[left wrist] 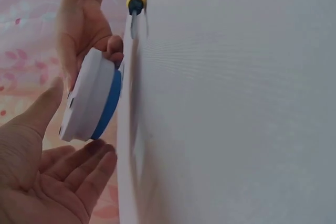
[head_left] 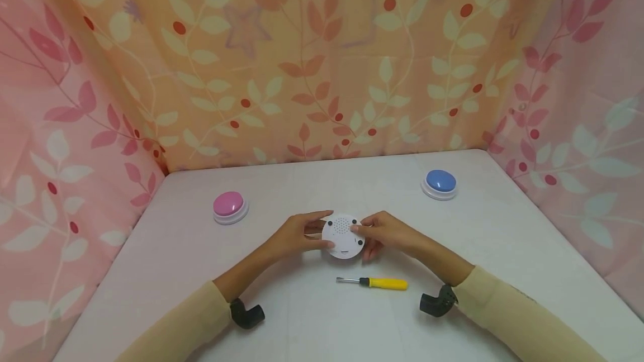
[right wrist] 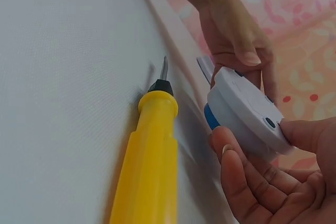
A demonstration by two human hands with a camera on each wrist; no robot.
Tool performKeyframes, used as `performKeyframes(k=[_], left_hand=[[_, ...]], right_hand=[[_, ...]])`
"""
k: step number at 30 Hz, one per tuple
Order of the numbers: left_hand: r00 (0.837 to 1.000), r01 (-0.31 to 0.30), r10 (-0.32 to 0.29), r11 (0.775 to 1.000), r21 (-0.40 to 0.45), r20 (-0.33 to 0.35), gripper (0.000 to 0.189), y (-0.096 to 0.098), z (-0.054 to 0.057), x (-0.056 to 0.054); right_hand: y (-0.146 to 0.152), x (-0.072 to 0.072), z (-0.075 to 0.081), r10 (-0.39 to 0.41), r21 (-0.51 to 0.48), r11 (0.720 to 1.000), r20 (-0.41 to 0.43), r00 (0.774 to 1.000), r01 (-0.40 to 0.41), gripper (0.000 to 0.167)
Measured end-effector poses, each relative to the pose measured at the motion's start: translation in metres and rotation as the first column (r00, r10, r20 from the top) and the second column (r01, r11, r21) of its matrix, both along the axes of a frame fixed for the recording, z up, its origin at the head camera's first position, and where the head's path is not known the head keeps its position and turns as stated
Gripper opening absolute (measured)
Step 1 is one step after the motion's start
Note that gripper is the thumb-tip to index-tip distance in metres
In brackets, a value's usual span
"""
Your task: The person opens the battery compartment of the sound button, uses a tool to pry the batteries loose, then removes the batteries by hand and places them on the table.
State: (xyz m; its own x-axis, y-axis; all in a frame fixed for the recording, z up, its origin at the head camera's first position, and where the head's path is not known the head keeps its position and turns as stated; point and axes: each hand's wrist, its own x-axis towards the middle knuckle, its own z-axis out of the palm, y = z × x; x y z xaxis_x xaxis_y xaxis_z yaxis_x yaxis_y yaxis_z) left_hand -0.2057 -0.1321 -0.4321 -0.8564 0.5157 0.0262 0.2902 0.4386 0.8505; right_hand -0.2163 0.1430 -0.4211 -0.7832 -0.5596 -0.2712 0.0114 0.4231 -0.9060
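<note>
A round white-and-blue push button (head_left: 343,244) is held up over the table with its underside toward the head view, showing speaker holes and small black feet. Its blue top (left wrist: 108,109) faces down toward the table. My right hand (head_left: 389,232) pinches it at the right side, thumb on the underside and fingers below. Around its left edge, my left hand (head_left: 298,233) spreads thumb and fingers, the fingertips right at the rim. Nearer to me lies a screwdriver (head_left: 386,283) with a yellow handle, its metal tip pointing left.
On the white table (head_left: 322,328), a pink push button (head_left: 228,204) stands at the back left. Another blue push button (head_left: 440,181) stands at the back right. Floral curtains (head_left: 312,60) enclose the table's back and sides. Black devices (head_left: 246,315) are worn at both wrists.
</note>
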Motion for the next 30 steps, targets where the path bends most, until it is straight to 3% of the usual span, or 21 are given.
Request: performKeyframes(k=[9,19,23,30], left_hand=[[0.995,0.089,-0.085,0.992,0.093,-0.051,0.087,0.002,-0.009,0.004],[0.994,0.085,-0.077,0.990,0.116,-0.072,0.099,0.010,-0.016,0.005],[0.996,0.067,-0.060,0.992,0.110,-0.065,0.095,0.010,-0.021,0.006],[0.995,0.087,-0.080,0.983,0.161,-0.052,0.091,0.009,-0.027,0.006]], right_hand=[[-0.001,0.000,-0.002,0.015,-0.055,0.998,0.074,0.997,-0.011,0.037],[-0.002,-0.001,-0.004,0.056,-0.116,0.992,0.099,0.994,-0.044,0.034],[-0.004,0.000,-0.004,0.057,-0.101,0.994,0.092,0.994,-0.048,0.037],[-0.006,0.001,-0.002,0.050,-0.030,0.998,0.035,0.998,-0.049,0.037]])
